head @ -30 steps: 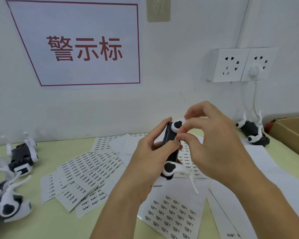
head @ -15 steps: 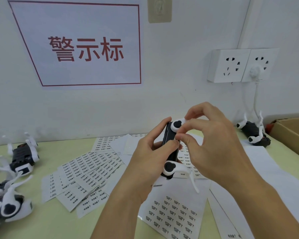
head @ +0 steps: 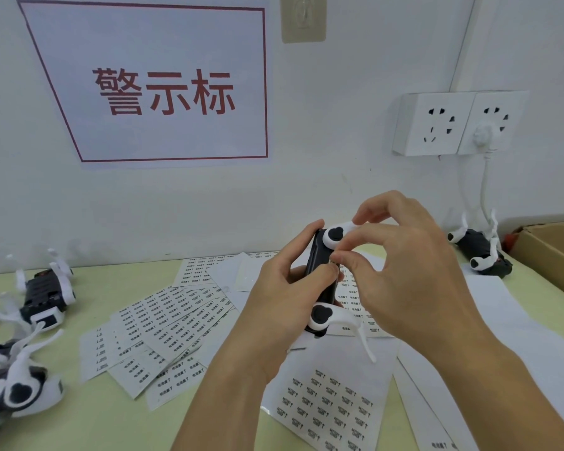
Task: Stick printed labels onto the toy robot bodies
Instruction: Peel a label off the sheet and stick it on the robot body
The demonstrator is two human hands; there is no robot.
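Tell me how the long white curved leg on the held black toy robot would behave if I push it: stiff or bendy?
Probably bendy: the long white curved leg is thin and tapers to a point. It may snap if forced, being slender plastic. The black toy robot body looks light, since the left hand holds it easily.

Toy robot body [head: 321, 278], centre frame: black with white limbs bearing black patches. Label sheets [head: 163, 323], lower centre: white, rows of small black print. Table [head: 79, 424]: pale yellow-green. Wall sign [head: 163, 89], upper left: white, dark-red border and characters. Box [head: 554, 255], right edge: brown.
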